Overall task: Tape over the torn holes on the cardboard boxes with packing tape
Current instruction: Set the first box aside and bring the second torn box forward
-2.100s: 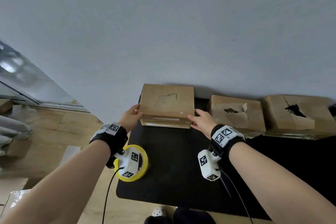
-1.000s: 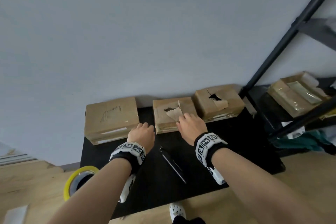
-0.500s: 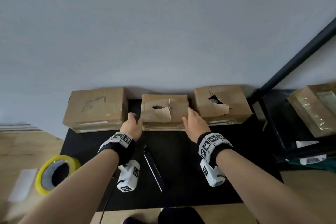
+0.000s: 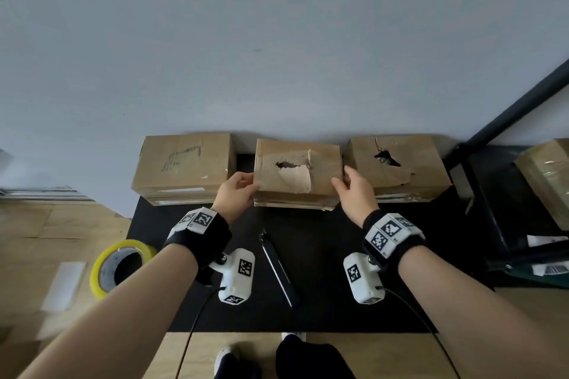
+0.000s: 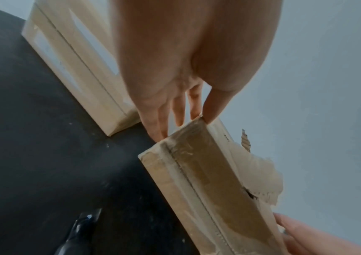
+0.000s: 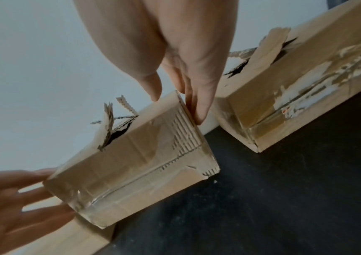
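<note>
Three brown cardboard boxes stand in a row on a black mat [image 4: 323,292] against the wall. The middle box [image 4: 268,169] has a torn hole with a loose flap on top. My left hand [image 4: 235,191] grips its left edge, thumb on top, and my right hand [image 4: 354,191] grips its right edge. The left wrist view has my left hand [image 5: 181,112] at the corner of the middle box [image 5: 208,181]. In the right wrist view my right hand [image 6: 179,96] pinches the middle box [image 6: 131,163]. The right box [image 4: 412,163] also has a torn hole. A yellow tape roll [image 4: 129,244] lies at the mat's left edge.
The left box [image 4: 184,166] has no open hole. A black knife-like tool [image 4: 278,268] lies on the mat between my wrists. A black metal rack [image 4: 508,120] stands at the right, with a wrapped box [image 4: 548,175] on its shelf. Wooden floor surrounds the mat.
Both hands left the left box and went to the middle box. They now grip its two edges, and the box has come slightly toward me.
</note>
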Motion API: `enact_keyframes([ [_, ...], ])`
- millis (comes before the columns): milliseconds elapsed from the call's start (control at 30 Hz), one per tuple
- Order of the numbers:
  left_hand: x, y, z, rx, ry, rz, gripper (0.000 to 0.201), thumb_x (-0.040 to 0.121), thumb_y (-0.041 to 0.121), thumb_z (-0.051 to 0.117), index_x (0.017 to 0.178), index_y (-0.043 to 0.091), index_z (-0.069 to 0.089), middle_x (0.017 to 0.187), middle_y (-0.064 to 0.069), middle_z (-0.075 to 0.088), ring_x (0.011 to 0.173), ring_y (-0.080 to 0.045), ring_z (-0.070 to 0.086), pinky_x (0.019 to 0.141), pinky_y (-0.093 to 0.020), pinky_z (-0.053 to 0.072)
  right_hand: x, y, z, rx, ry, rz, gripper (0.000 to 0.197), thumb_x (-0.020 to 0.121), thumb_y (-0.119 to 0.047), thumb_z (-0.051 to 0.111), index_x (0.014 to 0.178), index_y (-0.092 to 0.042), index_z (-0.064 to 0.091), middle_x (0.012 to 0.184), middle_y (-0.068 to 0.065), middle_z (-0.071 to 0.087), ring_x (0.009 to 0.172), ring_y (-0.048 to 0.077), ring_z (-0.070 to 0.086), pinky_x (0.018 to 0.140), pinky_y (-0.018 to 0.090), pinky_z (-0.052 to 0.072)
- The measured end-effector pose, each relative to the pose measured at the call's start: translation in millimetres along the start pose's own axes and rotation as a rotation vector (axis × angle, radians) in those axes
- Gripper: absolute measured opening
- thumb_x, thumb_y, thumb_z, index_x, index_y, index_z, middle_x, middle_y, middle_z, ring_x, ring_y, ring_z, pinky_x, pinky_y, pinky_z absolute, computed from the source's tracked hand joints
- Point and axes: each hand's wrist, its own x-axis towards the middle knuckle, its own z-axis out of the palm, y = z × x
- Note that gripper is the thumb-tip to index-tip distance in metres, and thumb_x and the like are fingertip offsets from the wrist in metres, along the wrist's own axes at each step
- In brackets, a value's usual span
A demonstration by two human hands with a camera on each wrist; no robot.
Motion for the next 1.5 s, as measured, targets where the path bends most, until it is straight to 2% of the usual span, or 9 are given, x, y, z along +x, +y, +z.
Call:
enact_keyframes([
  [200,-46,26,-46,-0.064,-0.049,0.119,0.013,0.089,0.006,0.057,0.081,0.016,0.056,0.091,-0.002,0.063,0.082,-0.018,0.058,0.081,-0.035,0.051,-41,-23,0,0.135,0.072,-0.067,0.043,0.097,-0.020,0.052,0.137,-0.004,0.046,0.130,0.011,0.056,0.120,0.025,0.053,0.105,0.043,0.042],
  [300,-73,26,-82,-0.037,-0.081,0.133,0.003,0.088,0.012,0.061,0.089,0.014,0.059,0.101,-0.011,0.065,0.089,-0.027,0.064,0.084,-0.040,0.055,-71,-37,14,0.209,0.053,-0.080,0.035,0.097,-0.013,0.053,0.131,-0.005,0.051,0.118,0.010,0.061,0.111,0.025,0.059,0.099,0.043,0.047],
  [467,-99,6,-140,0.040,-0.122,0.127,0.020,0.087,0.011,0.063,0.106,0.012,0.056,0.098,-0.002,0.067,0.070,-0.011,0.069,0.059,-0.024,0.055,-112,-54,59,0.200,-0.013,-0.085,0.033,0.096,-0.013,0.053,0.129,-0.007,0.053,0.109,0.003,0.059,0.109,0.023,0.059,0.097,0.045,0.049],
  [600,-104,-21,-171,0.049,-0.124,0.041,0.026,0.086,0.008,0.063,0.110,0.014,0.055,0.103,-0.006,0.066,0.083,-0.018,0.068,0.065,-0.030,0.055,-128,-61,94,0.181,-0.069,-0.035,0.034,0.095,-0.012,0.055,0.128,-0.009,0.053,0.107,0.002,0.060,0.107,0.022,0.060,0.095,0.045,0.050],
  [800,-97,-52,-185,0.061,-0.095,-0.054,0.031,0.087,0.004,0.059,0.114,0.016,0.050,0.109,-0.007,0.062,0.093,-0.019,0.063,0.074,-0.036,0.056,-130,-65,128,0.085,-0.147,0.043,0.038,0.094,-0.012,0.056,0.132,-0.011,0.051,0.124,0.008,0.059,0.115,0.025,0.056,0.098,0.045,0.048],
  [1033,-77,-60,-180,0.189,-0.062,-0.039,0.042,0.088,0.006,0.055,0.127,0.014,0.041,0.123,-0.010,0.059,0.110,-0.025,0.059,0.086,-0.040,0.054,-117,-64,140,0.061,-0.173,0.042,0.044,0.089,-0.012,0.064,0.130,-0.008,0.051,0.123,0.009,0.060,0.113,0.025,0.058,0.097,0.040,0.049],
  [1167,-71,-65,-177,0.256,-0.042,-0.038,0.045,0.088,0.001,0.051,0.129,0.012,0.038,0.123,-0.013,0.059,0.108,-0.027,0.059,0.085,-0.038,0.054,-111,-60,147,0.001,-0.218,0.031,0.047,0.087,-0.016,0.067,0.130,-0.009,0.051,0.124,0.009,0.059,0.113,0.024,0.058,0.097,0.040,0.049],
  [1333,-72,-72,-175,0.358,-0.017,-0.020,0.047,0.090,0.005,0.047,0.134,0.017,0.033,0.125,-0.009,0.056,0.103,-0.022,0.058,0.069,-0.024,0.051,-113,-54,154,-0.082,-0.172,0.022,0.066,0.086,-0.023,0.069,0.143,-0.014,0.037,0.137,0.007,0.044,0.122,0.023,0.049,0.102,0.035,0.044],
  [1500,-81,-70,-169,0.739,0.019,0.340,0.051,0.084,0.001,0.049,0.131,0.021,0.043,0.147,-0.008,0.026,0.134,-0.027,0.033,0.104,-0.035,0.038,-129,-59,158,-0.312,0.004,-0.380,0.041,0.089,-0.017,0.064,0.128,-0.011,0.053,0.129,0.005,0.043,0.115,0.018,0.050,0.095,0.031,0.047],
])
